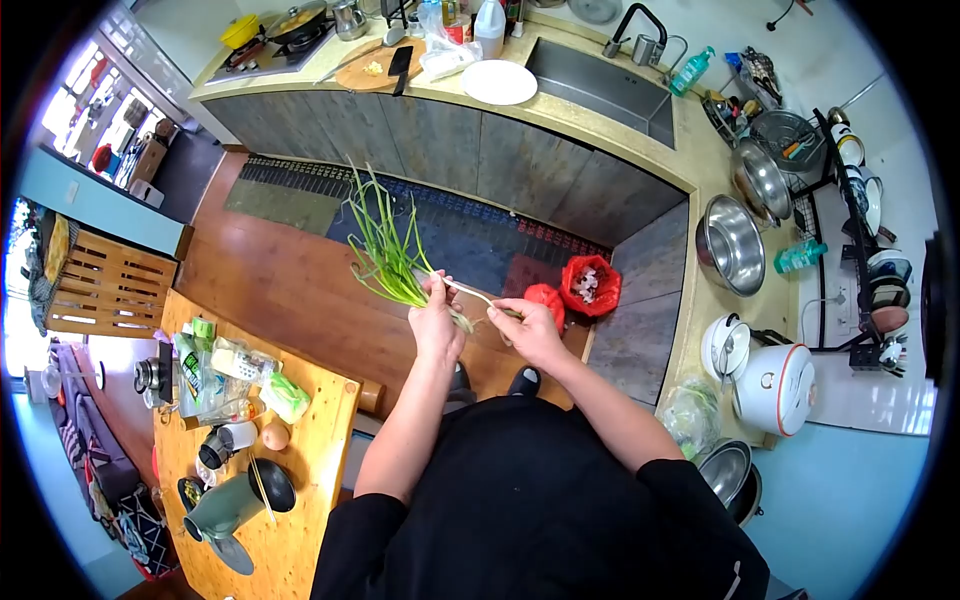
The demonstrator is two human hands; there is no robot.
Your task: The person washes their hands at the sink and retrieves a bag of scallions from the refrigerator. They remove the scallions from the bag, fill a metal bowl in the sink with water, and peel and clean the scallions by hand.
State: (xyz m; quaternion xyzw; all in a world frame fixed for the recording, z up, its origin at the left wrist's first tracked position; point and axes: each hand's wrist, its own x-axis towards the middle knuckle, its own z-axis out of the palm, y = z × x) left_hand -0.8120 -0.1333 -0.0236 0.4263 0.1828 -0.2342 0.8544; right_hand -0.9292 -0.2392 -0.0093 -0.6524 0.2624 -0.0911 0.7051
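My left hand (436, 326) is closed around a bunch of green onions (392, 262), whose long green leaves fan out up and to the left. Their pale lower ends stick out below my fist. A thin whitish stalk (468, 290) stretches from the bunch to my right hand (533, 333). My right fingers pinch its far end; whether it is a whole onion or a peeled outer layer I cannot tell. Both hands are in mid-air above the floor. Beyond my right hand stands a bin with a red bag (590, 285), scraps inside it.
Ahead, a counter holds a cutting board (365, 72), a black-handled knife (401, 62), a white plate (499, 82) and a sink (605, 90). Metal bowls (731, 245) and a rice cooker (775, 390) stand at right. A cluttered wooden table (325, 410) is at left.
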